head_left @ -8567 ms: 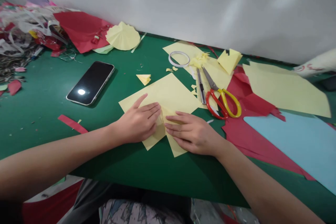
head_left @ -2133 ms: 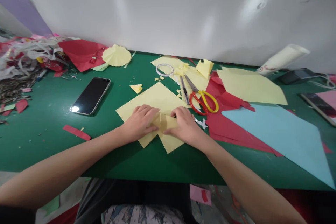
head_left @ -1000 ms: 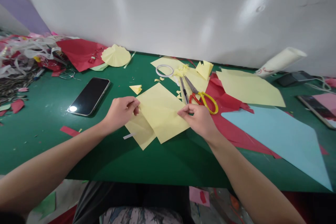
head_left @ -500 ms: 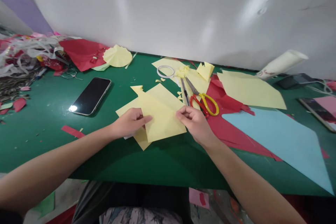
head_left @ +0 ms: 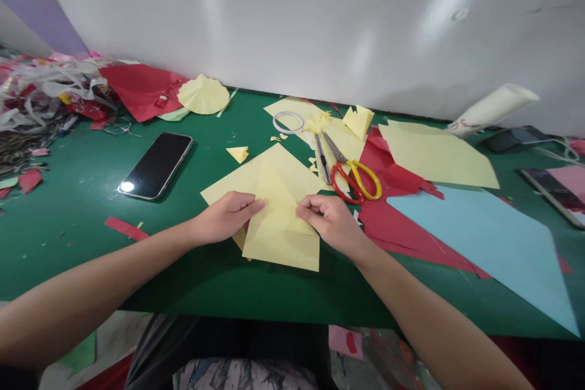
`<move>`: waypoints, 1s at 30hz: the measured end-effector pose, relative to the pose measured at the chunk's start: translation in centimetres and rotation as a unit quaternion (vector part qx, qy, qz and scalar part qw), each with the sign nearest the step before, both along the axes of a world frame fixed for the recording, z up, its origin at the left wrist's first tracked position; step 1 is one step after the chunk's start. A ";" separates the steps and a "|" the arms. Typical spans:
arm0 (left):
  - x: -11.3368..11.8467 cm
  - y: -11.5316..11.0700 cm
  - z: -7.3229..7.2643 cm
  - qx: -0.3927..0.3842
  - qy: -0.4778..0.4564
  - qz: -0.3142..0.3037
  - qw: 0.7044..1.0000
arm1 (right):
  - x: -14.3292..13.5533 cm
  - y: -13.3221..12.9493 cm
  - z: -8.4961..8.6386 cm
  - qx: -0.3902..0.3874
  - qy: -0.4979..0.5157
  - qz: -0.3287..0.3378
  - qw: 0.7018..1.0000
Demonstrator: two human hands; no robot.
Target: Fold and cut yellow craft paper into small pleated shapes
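Observation:
A pale yellow sheet of paper (head_left: 281, 244) is held up between my hands, its upper part narrowing to a point. My left hand (head_left: 228, 216) pinches its left side between thumb and fingers. On the opposite side, my right hand (head_left: 331, 219) grips the edge the same way. Behind and beneath it lies another yellow sheet (head_left: 223, 187) on the green table (head_left: 210, 283), partly covered. Scissors (head_left: 354, 177) with red and yellow handles rest just beyond my right hand, beside a utility knife (head_left: 322, 158).
A phone (head_left: 156, 166) lies to the left, past a red paper strip (head_left: 125, 228). Red paper (head_left: 393, 225), blue paper (head_left: 484, 244) and yellow sheets (head_left: 434, 155) spread on the right. Toward the wall are a tape ring (head_left: 287, 123) and a pleated yellow disc (head_left: 203, 95).
The held sheet has turned and moved slightly toward me, so its lower edge hangs nearer. My right hand has shifted a little left; both hands keep their pinch.

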State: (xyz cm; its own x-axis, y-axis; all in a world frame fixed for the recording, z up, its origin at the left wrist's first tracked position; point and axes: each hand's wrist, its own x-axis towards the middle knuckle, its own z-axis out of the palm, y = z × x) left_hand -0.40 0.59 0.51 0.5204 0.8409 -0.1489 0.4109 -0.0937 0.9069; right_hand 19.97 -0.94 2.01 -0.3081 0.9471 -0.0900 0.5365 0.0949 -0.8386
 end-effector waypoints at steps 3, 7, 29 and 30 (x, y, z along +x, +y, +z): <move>-0.1 0.1 -0.1 0.041 0.032 0.041 0.998 | 0.0 -0.1 0.0 -0.016 0.006 0.018 1.000; -0.1 0.3 0.2 0.029 0.009 0.099 0.995 | 0.3 0.1 0.0 0.005 -0.015 0.032 0.999; -0.5 0.5 0.9 -0.072 -0.227 0.172 0.956 | 1.1 0.0 0.4 0.199 0.054 -0.082 0.975; -0.7 0.5 0.7 -0.014 -0.203 0.178 0.963 | 1.1 0.0 0.5 0.172 0.055 -0.115 0.977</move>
State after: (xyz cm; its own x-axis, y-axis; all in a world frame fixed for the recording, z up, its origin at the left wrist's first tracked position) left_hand -1.06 1.12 1.21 0.2199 0.9753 -0.0187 0.0235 0.0138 0.9996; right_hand 21.07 -0.93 2.49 -0.0730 0.9609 0.2670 0.4844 0.2681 -0.8328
